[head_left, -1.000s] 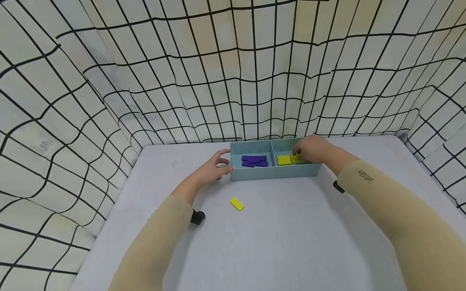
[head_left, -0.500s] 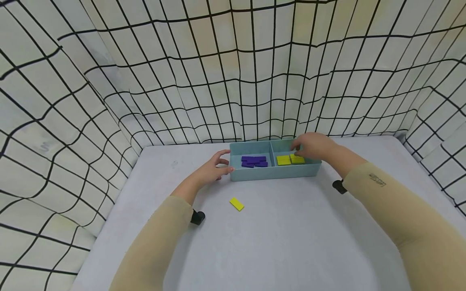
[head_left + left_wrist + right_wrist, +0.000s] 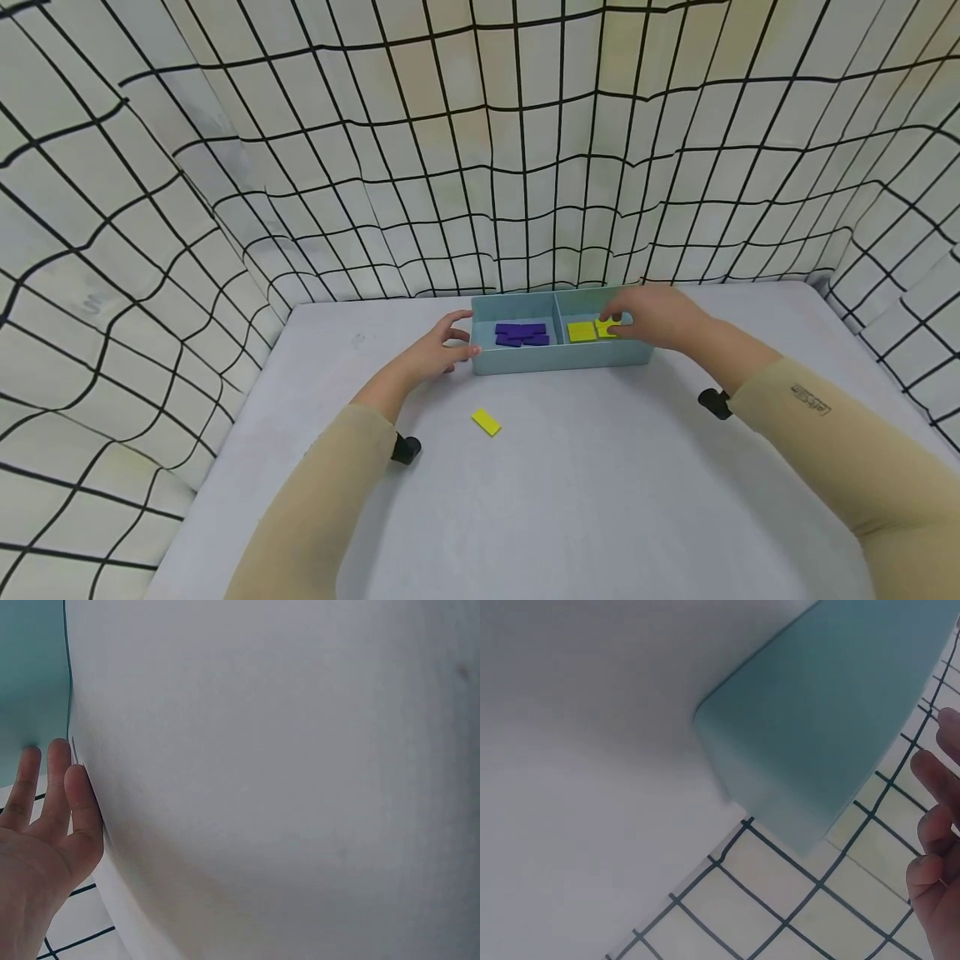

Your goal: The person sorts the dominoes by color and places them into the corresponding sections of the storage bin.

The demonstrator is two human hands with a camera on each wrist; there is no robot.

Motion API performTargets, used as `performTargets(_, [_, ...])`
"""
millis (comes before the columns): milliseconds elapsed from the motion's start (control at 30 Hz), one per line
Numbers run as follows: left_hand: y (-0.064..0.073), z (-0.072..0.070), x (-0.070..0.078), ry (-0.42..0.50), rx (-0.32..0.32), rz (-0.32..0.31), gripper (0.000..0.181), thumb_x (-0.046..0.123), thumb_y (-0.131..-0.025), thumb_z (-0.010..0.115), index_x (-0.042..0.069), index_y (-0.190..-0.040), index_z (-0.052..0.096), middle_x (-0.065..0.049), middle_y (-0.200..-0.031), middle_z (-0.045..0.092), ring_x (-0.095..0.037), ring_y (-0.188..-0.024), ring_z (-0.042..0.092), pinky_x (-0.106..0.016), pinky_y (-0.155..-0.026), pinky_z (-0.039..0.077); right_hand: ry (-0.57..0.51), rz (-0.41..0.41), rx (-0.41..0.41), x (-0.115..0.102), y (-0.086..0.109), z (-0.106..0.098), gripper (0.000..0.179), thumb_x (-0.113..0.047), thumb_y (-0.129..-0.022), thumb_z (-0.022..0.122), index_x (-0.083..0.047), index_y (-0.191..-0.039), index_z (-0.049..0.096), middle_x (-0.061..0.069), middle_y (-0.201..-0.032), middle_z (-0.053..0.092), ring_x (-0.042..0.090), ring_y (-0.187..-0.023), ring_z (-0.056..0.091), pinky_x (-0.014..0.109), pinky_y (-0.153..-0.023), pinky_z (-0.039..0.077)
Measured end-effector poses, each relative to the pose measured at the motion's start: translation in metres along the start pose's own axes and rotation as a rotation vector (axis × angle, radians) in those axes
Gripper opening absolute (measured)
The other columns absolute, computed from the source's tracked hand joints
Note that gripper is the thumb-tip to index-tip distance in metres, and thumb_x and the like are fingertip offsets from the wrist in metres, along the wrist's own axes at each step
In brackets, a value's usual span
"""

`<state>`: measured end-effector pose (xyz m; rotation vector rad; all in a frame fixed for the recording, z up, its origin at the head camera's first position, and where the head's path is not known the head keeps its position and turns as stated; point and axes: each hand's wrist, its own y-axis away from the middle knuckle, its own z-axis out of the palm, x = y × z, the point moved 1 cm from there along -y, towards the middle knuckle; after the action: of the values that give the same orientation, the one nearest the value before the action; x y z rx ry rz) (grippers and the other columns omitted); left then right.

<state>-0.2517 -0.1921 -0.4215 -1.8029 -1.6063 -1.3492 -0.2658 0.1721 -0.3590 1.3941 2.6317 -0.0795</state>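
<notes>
A pale blue two-part box [image 3: 562, 358] stands near the table's back edge. Dark purple tiles [image 3: 522, 333] lie in its left compartment and yellow tiles [image 3: 581, 332] in the right one. At the box's left end is my left hand [image 3: 427, 357], with its spread fingertips [image 3: 58, 750] right at the end wall. My right hand [image 3: 656, 315] reaches over the right compartment, thumb and fingertips apart around the right-hand yellow tiles [image 3: 604, 325]. The right wrist view shows its fingers [image 3: 930, 769] bent beyond the box wall, the tiles hidden there. One loose yellow tile [image 3: 486, 422] lies before the box.
The white table [image 3: 585, 500] extends in front of the box. A white wall with a black grid [image 3: 450, 167] rises close behind the box and along both sides. Black wrist cameras [image 3: 406, 450] sit under both sleeves.
My right hand first lifted a little off the yellow tiles with its fingers loosened, then came down to their right side. My left hand stays at the box's left end.
</notes>
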Motion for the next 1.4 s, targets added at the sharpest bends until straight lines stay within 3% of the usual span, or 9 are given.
performTargets(300, [0.001, 0.001, 0.003, -0.012, 0.003, -0.005, 0.074, 0.034, -0.097, 0.066, 0.039, -0.154, 0.020, -0.008, -0.147, 0.043, -0.028, -0.121, 0.057, -0.048, -0.101, 0.045, 0.016, -0.091, 0.053, -0.013, 0.014, 0.004, 0.019, -0.021, -0.089, 0.074, -0.018, -0.108, 0.076, 0.001, -0.112, 0.072, 0.024, -0.107, 0.065, 0.045, -0.089, 0.052])
performTargets(500, [0.000, 0.001, 0.002, -0.016, 0.003, 0.007, 0.072, 0.034, -0.097, 0.065, 0.039, -0.153, 0.020, -0.008, -0.146, 0.044, -0.028, -0.120, 0.057, -0.049, -0.102, 0.044, -0.007, -0.100, 0.029, -0.024, 0.016, 0.009, 0.020, -0.020, -0.090, 0.074, -0.017, -0.109, 0.076, 0.000, -0.110, 0.072, 0.023, -0.108, 0.065, 0.045, -0.089, 0.052])
performTargets(633, [0.000, 0.001, 0.003, -0.026, 0.009, 0.006, 0.073, 0.036, -0.096, 0.066, 0.040, -0.153, 0.020, -0.007, -0.146, 0.044, -0.027, -0.120, 0.057, -0.048, -0.101, 0.045, -0.016, -0.151, 0.020, -0.033, 0.015, 0.017, 0.020, -0.020, -0.090, 0.073, -0.016, -0.109, 0.075, -0.002, -0.105, 0.071, 0.021, -0.101, 0.066, 0.042, -0.086, 0.053])
performTargets(800, [-0.001, 0.002, 0.001, -0.037, 0.018, 0.006, 0.074, 0.039, -0.095, 0.067, 0.041, -0.153, 0.021, -0.006, -0.145, 0.045, -0.025, -0.119, 0.058, -0.046, -0.099, 0.046, -0.031, -0.206, 0.000, -0.046, 0.010, 0.027, 0.020, -0.023, -0.090, 0.073, -0.015, -0.108, 0.075, -0.004, -0.102, 0.071, 0.019, -0.097, 0.067, 0.039, -0.084, 0.053])
performTargets(1133, [-0.001, 0.003, 0.000, -0.027, 0.015, 0.003, 0.073, 0.037, -0.096, 0.066, 0.042, -0.153, 0.021, -0.006, -0.146, 0.044, -0.026, -0.120, 0.057, -0.046, -0.100, 0.046, -0.046, -0.216, -0.121, -0.085, -0.012, 0.047, 0.025, -0.031, -0.093, 0.070, -0.020, -0.115, 0.074, -0.008, -0.100, 0.069, 0.016, -0.096, 0.064, 0.032, -0.082, 0.053])
performTargets(1400, [0.002, 0.002, 0.001, -0.026, 0.024, -0.010, 0.073, 0.037, -0.096, 0.065, 0.042, -0.153, 0.019, -0.007, -0.146, 0.043, -0.027, -0.121, 0.057, -0.047, -0.101, 0.045, -0.024, -0.270, -0.157, -0.113, -0.027, 0.058, 0.025, -0.035, -0.093, 0.070, -0.025, -0.116, 0.073, -0.012, -0.096, 0.068, 0.008, -0.089, 0.060, 0.026, -0.079, 0.051])
